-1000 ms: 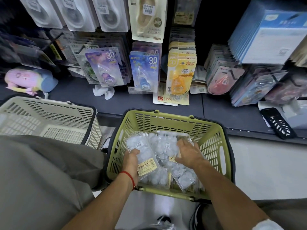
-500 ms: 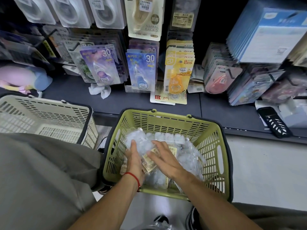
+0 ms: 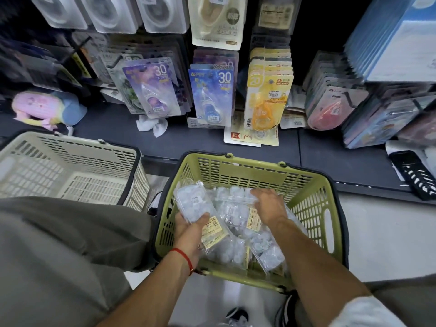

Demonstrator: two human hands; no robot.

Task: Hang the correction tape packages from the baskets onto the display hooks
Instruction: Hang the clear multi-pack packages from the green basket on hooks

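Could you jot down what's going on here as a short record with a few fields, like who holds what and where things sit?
place: shop aisle, low dark shelf under hanging stationery
left hand: grips a clear packet lifted above the pile
right hand: rests on the packets in the basket, fingers spread
green basket: holds a heap of clear packets
beige basket: to the left, nothing seen inside
display: purple pack, blue pack, yellow pack hang in rows
task stage: nothing carried up to the hooks yet

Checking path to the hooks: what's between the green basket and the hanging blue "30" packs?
In the head view, only bare dark shelf separates the green basket from the blue "30" packs; crumpled white paper lies leftward.
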